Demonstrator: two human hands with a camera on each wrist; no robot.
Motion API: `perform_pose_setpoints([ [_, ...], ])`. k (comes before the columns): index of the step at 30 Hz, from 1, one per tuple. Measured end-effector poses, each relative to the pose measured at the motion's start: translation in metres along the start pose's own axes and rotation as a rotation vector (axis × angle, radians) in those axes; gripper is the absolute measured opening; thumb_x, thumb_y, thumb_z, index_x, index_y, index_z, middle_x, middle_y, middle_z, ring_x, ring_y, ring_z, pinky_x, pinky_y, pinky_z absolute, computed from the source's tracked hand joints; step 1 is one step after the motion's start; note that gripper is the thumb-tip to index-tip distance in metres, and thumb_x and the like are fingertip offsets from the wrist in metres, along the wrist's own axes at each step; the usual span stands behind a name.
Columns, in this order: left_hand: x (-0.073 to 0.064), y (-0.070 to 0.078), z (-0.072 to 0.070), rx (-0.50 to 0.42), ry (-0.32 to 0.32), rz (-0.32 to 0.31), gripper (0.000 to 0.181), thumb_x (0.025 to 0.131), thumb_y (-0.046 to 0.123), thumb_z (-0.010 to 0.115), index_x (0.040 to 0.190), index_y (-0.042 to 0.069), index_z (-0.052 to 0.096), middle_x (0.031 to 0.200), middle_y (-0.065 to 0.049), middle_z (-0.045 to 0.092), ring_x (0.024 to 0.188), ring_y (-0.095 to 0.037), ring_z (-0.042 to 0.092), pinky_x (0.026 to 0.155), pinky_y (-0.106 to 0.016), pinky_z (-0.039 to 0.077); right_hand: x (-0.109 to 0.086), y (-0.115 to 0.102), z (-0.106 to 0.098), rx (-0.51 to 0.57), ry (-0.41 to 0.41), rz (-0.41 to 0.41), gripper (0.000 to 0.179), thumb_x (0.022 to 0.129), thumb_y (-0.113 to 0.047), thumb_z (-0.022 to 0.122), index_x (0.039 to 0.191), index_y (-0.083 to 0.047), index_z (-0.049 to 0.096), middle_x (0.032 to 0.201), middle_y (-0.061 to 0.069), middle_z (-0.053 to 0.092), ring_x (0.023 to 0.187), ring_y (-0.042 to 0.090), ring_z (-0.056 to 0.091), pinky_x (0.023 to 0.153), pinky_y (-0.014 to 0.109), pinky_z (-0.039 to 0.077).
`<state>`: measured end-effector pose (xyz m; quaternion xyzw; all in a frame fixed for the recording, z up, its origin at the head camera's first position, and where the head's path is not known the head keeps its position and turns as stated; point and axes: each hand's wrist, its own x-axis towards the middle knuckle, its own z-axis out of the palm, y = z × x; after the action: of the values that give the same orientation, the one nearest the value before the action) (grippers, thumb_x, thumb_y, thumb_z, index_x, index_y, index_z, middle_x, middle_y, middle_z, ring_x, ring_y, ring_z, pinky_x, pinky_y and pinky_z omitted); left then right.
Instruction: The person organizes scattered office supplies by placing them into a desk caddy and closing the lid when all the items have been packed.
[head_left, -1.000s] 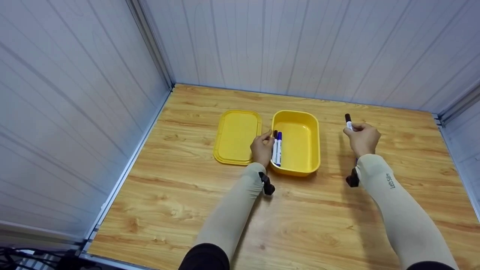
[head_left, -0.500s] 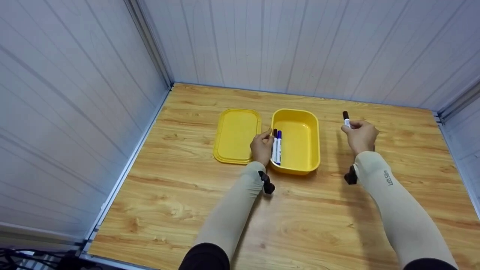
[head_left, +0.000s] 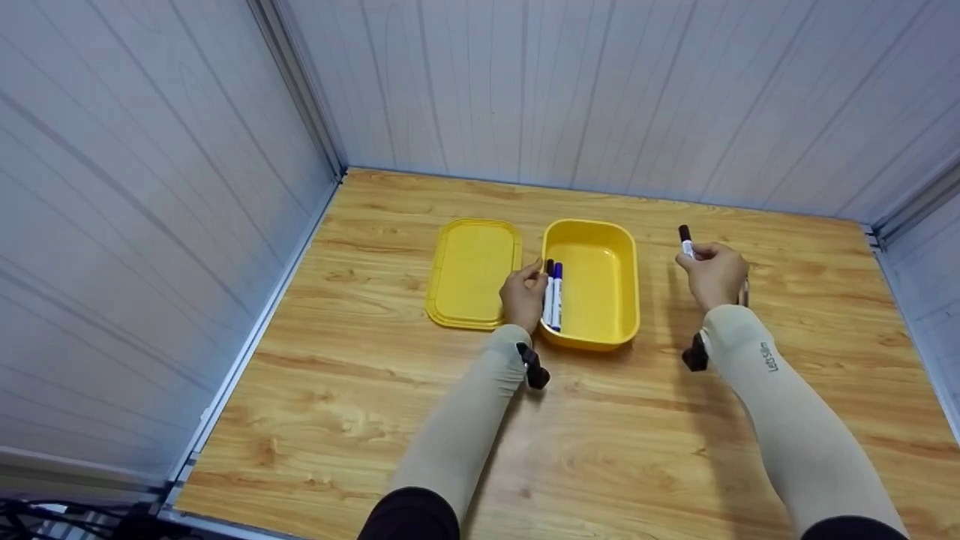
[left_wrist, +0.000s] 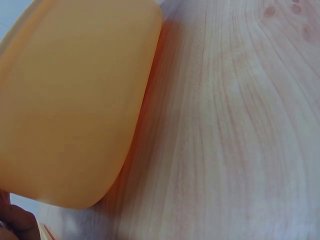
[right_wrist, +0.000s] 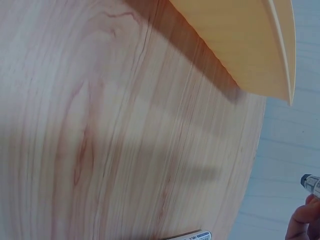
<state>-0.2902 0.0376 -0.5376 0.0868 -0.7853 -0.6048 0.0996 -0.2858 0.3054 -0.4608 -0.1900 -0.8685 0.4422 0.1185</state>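
Observation:
In the head view, my right hand pinches a white marker with a dark cap, raised over the table to the right of the yellow box. The right wrist view shows that marker at the fingertips. My left hand grips the box's left wall by the rim. Inside the box, a dark-capped marker and a blue-capped marker lie side by side along that wall. The left wrist view has the box's side filling its left half, with some fingers below.
A yellow lid lies flat left of the box, partly behind my left hand. One more white marker is on the wooden table near my right wrist. White panel walls stand along the table's back and sides.
My right hand has moved slightly left with the marker. The marker on the table now shows beside the right wrist. My left hand keeps its place at the box.

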Motion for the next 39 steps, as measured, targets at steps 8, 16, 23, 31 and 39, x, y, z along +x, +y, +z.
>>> perform_pose_setpoints([
  [8, -0.003, 0.002, 0.0, -0.002, -0.013, 0.01, 0.031, 0.084, 0.014, 0.063, 0.115, 0.017, 0.063, 0.084, 0.005, 0.057, 0.079, -0.009, 0.052, 0.07, -0.022, 0.043, -0.002, -0.002, 0.003, 0.028, -0.023, 0.03, 0.034, 0.081, -0.026, 0.065, 0.111, -0.009, 0.064, 0.099, 0.005, 0.058, 0.087, 0.014, 0.053, 0.071, 0.028, 0.045],
  [16, -0.003, 0.002, 0.001, -0.016, -0.01, 0.013, 0.031, 0.084, 0.013, 0.064, 0.114, 0.016, 0.064, 0.084, 0.005, 0.057, 0.078, -0.008, 0.053, 0.071, -0.022, 0.043, -0.002, -0.001, 0.008, 0.033, -0.014, 0.049, 0.033, 0.08, -0.024, 0.067, 0.11, -0.009, 0.064, 0.098, 0.005, 0.058, 0.087, 0.014, 0.053, 0.072, 0.027, 0.045],
  [23, -0.002, 0.001, 0.001, -0.013, -0.015, 0.003, 0.031, 0.084, 0.014, 0.064, 0.115, 0.016, 0.063, 0.084, 0.005, 0.057, 0.079, -0.009, 0.053, 0.071, -0.023, 0.043, -0.005, -0.003, 0.01, 0.017, -0.048, 0.055, 0.04, 0.08, -0.033, 0.066, 0.114, -0.013, 0.063, 0.102, 0.003, 0.058, 0.09, 0.015, 0.053, 0.074, 0.029, 0.045],
  [31, -0.003, 0.001, 0.002, -0.023, -0.025, -0.023, 0.031, 0.084, 0.016, 0.063, 0.115, 0.019, 0.063, 0.085, 0.007, 0.056, 0.08, -0.008, 0.052, 0.071, -0.022, 0.043, -0.005, -0.007, 0.015, 0.013, -0.019, 0.054, 0.036, 0.079, -0.028, 0.068, 0.111, -0.012, 0.064, 0.099, 0.004, 0.059, 0.087, 0.015, 0.054, 0.071, 0.028, 0.045],
  [39, -0.003, 0.002, 0.001, -0.004, 0.006, 0.022, 0.029, 0.083, 0.014, 0.064, 0.113, 0.017, 0.065, 0.082, 0.006, 0.056, 0.076, -0.009, 0.052, 0.069, -0.022, 0.043, -0.005, -0.008, 0.022, 0.042, 0.0, 0.05, 0.032, 0.078, -0.024, 0.069, 0.108, -0.011, 0.066, 0.096, 0.004, 0.059, 0.085, 0.015, 0.053, 0.071, 0.027, 0.046],
])
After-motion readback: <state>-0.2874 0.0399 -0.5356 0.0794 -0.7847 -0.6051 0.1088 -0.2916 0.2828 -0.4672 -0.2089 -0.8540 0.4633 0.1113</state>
